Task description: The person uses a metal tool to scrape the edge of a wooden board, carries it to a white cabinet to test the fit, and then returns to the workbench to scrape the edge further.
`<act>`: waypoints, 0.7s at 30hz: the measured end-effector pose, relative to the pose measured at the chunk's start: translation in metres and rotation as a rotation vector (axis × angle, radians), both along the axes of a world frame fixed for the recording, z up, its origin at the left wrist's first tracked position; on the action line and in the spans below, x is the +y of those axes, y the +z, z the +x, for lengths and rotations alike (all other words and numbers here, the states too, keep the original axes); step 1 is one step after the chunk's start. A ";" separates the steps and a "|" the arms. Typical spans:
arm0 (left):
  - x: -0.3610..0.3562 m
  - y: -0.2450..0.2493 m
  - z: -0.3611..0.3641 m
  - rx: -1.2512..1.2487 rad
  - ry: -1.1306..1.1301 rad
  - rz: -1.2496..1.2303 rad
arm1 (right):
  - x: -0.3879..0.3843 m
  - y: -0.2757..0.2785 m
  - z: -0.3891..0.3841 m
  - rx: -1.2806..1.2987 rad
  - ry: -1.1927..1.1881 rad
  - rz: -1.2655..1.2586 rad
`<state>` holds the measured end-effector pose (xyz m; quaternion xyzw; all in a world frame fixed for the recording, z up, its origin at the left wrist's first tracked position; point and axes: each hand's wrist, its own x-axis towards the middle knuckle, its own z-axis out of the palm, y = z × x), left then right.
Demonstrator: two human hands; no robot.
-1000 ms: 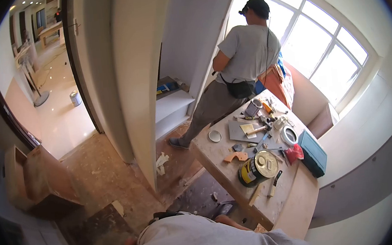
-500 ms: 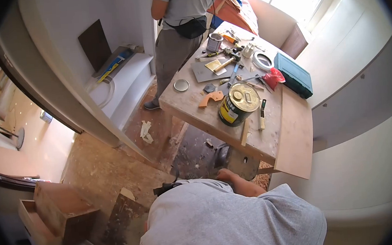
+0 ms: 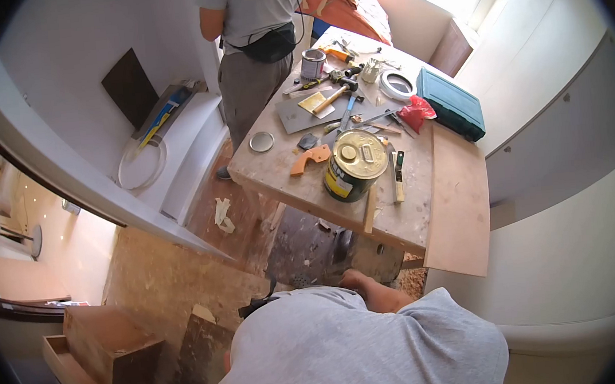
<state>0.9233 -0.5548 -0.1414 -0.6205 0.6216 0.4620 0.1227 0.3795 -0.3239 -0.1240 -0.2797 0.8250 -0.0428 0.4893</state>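
Observation:
A grey shirt (image 3: 358, 348) fills the bottom of the head view. My right forearm comes out of its sleeve and bends inward, ending at my right hand (image 3: 352, 279), low beside the near end of the workbench. The fingers of that hand are hidden, so what it holds, if anything, does not show. Just beyond it is a dark rounded object (image 3: 343, 246), whose kind I cannot make out. Only a sliver of skin shows at the shirt's left edge, by a dark stained board (image 3: 203, 355); my left hand is hidden.
The workbench (image 3: 276, 169) bears a paint tin (image 3: 355, 166), a brush (image 3: 399, 177), a hammer (image 3: 336, 96), a red bag (image 3: 416, 115) and a green case (image 3: 452, 102). Another person (image 3: 254, 43) stands at its left. A wooden drawer box (image 3: 112, 344) sits lower left.
The view has turned a little, so the bench and the other person appear further left. My right hand stays in about the same place.

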 end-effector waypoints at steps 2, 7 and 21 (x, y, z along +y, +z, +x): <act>0.002 0.004 -0.010 -0.003 -0.006 -0.002 | 0.003 -0.024 -0.007 0.016 0.015 -0.034; 0.005 0.016 -0.029 -0.011 -0.029 -0.005 | 0.001 -0.008 -0.025 -0.067 0.004 -0.034; -0.055 0.021 -0.043 0.040 -0.334 0.027 | 0.110 -0.004 0.041 0.074 -0.539 -0.076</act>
